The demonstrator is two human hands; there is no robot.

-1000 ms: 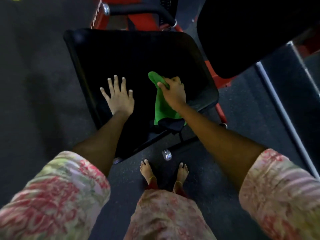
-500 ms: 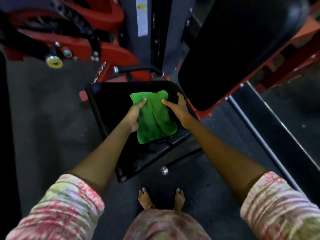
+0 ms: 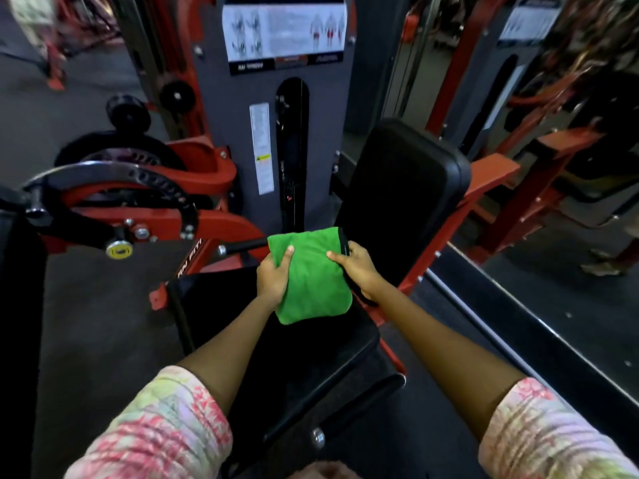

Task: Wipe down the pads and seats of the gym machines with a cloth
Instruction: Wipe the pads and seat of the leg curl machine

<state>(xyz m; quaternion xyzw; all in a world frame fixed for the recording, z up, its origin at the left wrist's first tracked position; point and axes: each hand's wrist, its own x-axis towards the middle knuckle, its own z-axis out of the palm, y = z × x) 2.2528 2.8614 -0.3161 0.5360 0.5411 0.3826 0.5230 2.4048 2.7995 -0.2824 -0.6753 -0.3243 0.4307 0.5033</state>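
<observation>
In a gym of red machines, a person's left hand (image 3: 273,280) and right hand (image 3: 358,267) each gripped a side of a folded green cloth (image 3: 311,281) held above the black seat (image 3: 276,357), the back pad (image 3: 401,191) just beyond seemingly unwiped.

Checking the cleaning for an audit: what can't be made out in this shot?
Head view:
- Instruction placard: text blurred, too small.
- Seat pad: far part hidden behind green cloth held by left hand and right hand.
- Backrest pad: too dark to judge cleanliness.
</observation>
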